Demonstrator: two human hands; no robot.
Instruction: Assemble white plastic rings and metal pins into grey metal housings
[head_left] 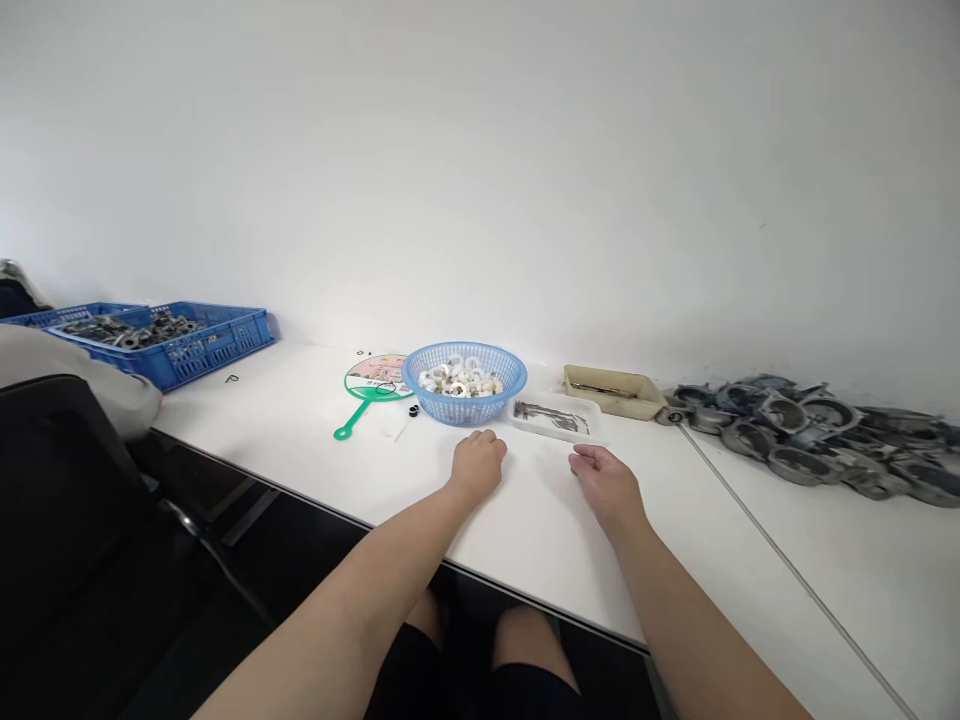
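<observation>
My left hand (478, 467) is closed, knuckles up, just in front of a blue plastic basket (465, 408). Whatever its curled fingers may hold is hidden. Inside the basket lie many white ring-shaped parts (461, 378), some with brassy bits. My right hand (606, 487) hovers over or rests on the white table, fingers bent together towards the left hand; anything between them is too small to make out. Beyond it sits a shallow clear tray (592, 432) of thin dark metal pins (553, 416).
A green-handled fan (352, 418) lies left of the basket, near small black rings (413, 411). Behind the tray stands a yellowish bin (622, 400). Grey metal housings (810, 430) are heaped at right. Blue crates (214, 345) of metal parts and a person's sleeve (75, 370) are at left.
</observation>
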